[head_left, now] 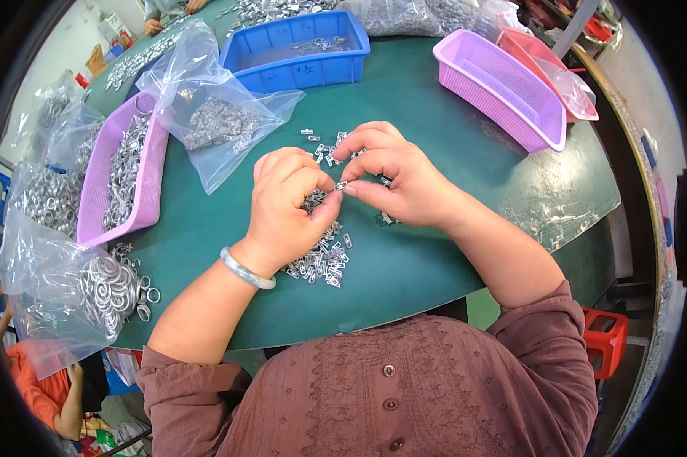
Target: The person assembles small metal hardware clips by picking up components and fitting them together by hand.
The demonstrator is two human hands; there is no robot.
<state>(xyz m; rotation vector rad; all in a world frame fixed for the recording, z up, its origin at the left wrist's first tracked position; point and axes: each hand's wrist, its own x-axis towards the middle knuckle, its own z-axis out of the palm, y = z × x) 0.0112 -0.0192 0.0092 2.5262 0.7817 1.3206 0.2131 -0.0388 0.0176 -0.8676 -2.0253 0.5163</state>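
Note:
Between the fingertips of both my hands is a small silver metal clip point(340, 186), a flat rectangular piece with openings in it. My left hand point(289, 199), with a pale bangle at the wrist, pinches its left end between thumb and index finger. From the other side the thumb and fingers of my right hand point(397, 177) close on it. Below and beside the left hand lies a loose pile of similar metal clips point(321, 263). A smaller scatter of clips point(327, 152) shows beyond my hands, partly hidden by the fingers.
A clear bag of small metal parts point(220, 126) lies at left, near a pink basket of metal parts point(126, 171). Metal rings point(111, 293) spill from another bag. A blue bin point(298, 61) stands at the back, a purple basket point(503, 91) at right. Another person's hand point(154, 27) shows far left.

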